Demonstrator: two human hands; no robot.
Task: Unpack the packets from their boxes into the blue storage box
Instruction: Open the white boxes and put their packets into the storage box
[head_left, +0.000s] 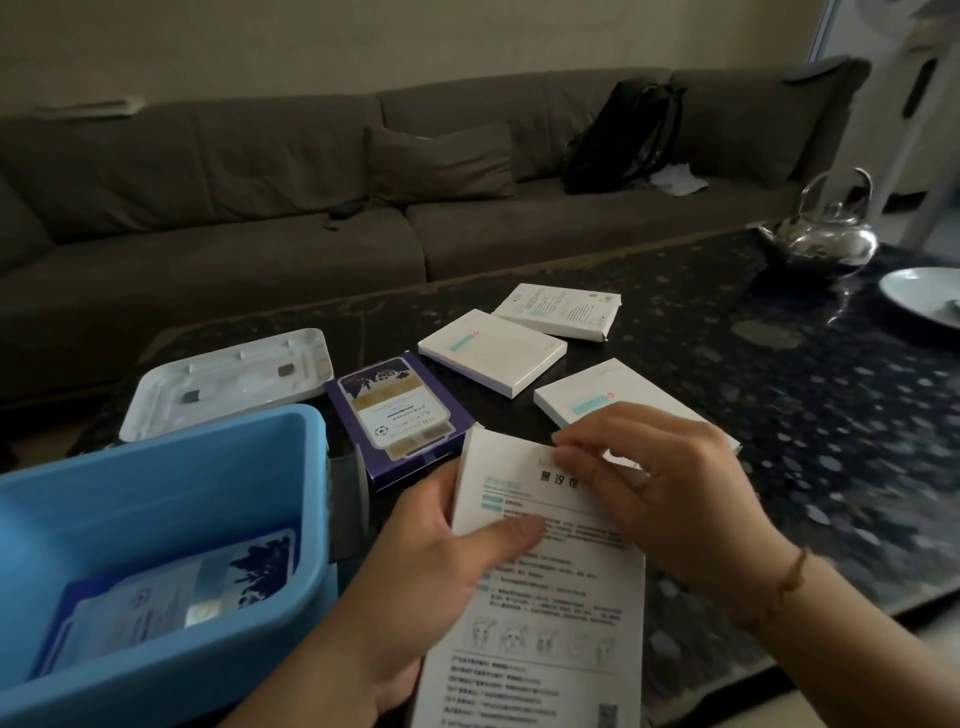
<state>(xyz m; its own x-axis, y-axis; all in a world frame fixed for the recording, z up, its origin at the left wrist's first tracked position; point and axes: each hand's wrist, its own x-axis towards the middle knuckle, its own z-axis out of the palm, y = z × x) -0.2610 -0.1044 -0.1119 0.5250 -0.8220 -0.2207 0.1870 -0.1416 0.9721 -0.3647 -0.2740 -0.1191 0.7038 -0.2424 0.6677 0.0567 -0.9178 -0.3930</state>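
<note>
Head camera: a person's left hand (441, 561) grips a white box (540, 623) of packets over a dark table (779, 415), thumb pressed on its printed face, while the right hand (670, 493) pinches the box's top flap. A blue bin (291, 587) at left holds purple packets (166, 597), its white lid (228, 384) lying behind. A purple box (400, 415) sits beside the bin; three more white boxes (491, 351) lie beyond the hands. A kettle (826, 234) stands far right.
</note>
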